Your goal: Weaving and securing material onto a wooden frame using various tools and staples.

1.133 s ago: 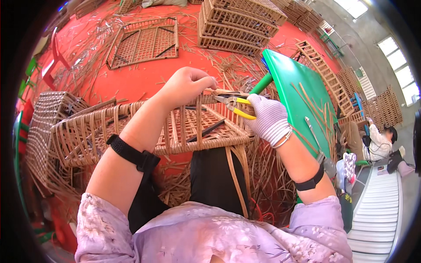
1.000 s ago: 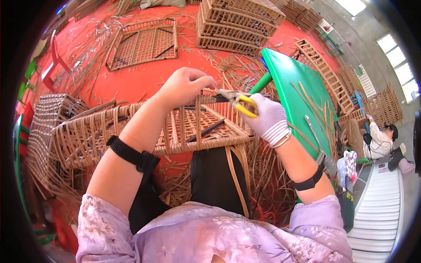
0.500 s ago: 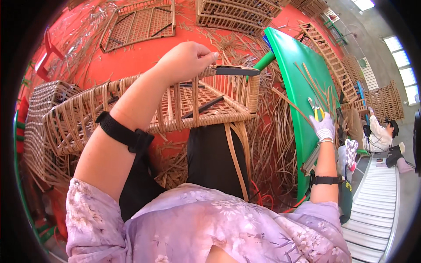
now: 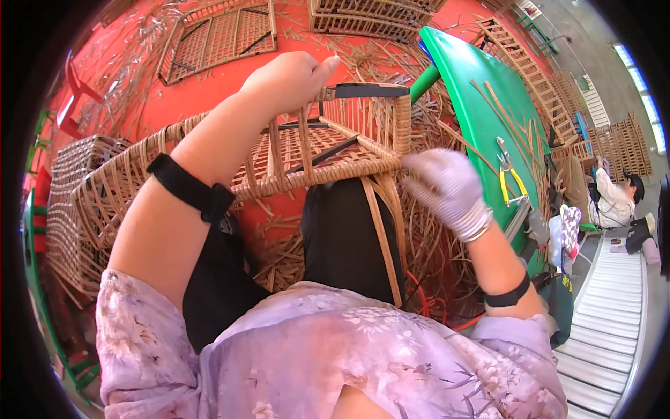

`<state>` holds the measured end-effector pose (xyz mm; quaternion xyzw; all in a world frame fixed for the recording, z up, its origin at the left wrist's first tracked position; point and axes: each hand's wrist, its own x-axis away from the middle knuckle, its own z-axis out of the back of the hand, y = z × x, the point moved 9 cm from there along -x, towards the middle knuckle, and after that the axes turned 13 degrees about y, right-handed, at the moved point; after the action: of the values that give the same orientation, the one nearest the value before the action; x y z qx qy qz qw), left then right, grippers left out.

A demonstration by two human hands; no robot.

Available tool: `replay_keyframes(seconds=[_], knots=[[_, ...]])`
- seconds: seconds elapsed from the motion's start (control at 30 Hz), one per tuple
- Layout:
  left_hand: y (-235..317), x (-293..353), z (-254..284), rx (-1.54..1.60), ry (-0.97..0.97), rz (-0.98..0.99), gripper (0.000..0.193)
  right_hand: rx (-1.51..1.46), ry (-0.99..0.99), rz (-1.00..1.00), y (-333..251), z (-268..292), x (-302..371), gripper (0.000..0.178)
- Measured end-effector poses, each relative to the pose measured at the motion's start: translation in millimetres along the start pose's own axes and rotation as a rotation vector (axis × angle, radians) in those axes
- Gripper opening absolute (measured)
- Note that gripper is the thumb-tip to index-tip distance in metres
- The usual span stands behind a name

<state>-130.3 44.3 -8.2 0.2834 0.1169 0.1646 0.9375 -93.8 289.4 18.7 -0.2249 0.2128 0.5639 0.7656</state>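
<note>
A woven wicker frame (image 4: 328, 174) with black inner bars tilts across my lap, its loose strips hanging by my right knee. My bare left hand (image 4: 286, 80) is closed at the frame's upper rail, thumb stretched to the right; the curled fingers are mostly hidden. At the frame's right corner is my right hand (image 4: 447, 188) in a pale glove, with fingers apart and slightly blurred. Nothing shows in it, and I cannot tell whether it touches the corner. Yellow-handled pliers (image 4: 511, 178) lie on the green tabletop (image 4: 467, 91), to the right of that hand.
Loose wicker strips (image 4: 520, 126) lie on the green top, and more litter the red floor (image 4: 300, 42). Other wicker panels (image 4: 223, 38) and stacked frames (image 4: 370, 17) stand farther off. A roller conveyor (image 4: 607, 307) runs at the right, near another person (image 4: 614, 199).
My right hand has let go of the pliers on the green top and moved left to the frame's corner. My left hand has shifted slightly up and left.
</note>
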Motion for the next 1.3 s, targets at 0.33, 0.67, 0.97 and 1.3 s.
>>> replay_keyframes(seconds=[0.33, 0.67, 0.97, 1.3], knots=[[2.5, -20.2, 1.2, -0.039, -0.065, -0.129, 0.069, -0.050, 0.033, 0.028, -29.3, -33.6, -9.3, 0.028], [3.1, -1.8, 2.5, 0.085, 0.006, -0.093, 0.060, -0.212, 0.031, 0.134, -76.7, -47.3, -13.7, 0.017], [14.0, 5.0, 8.9, 0.072, 0.013, -0.182, 0.059, -0.273, 0.087, -0.143, -14.9, -12.2, -1.6, 0.019], [10.1, 4.4, 8.9, 0.065, -0.024, -0.158, 0.058, -0.188, -0.177, -0.008, -41.5, -9.6, 3.6, 0.017]])
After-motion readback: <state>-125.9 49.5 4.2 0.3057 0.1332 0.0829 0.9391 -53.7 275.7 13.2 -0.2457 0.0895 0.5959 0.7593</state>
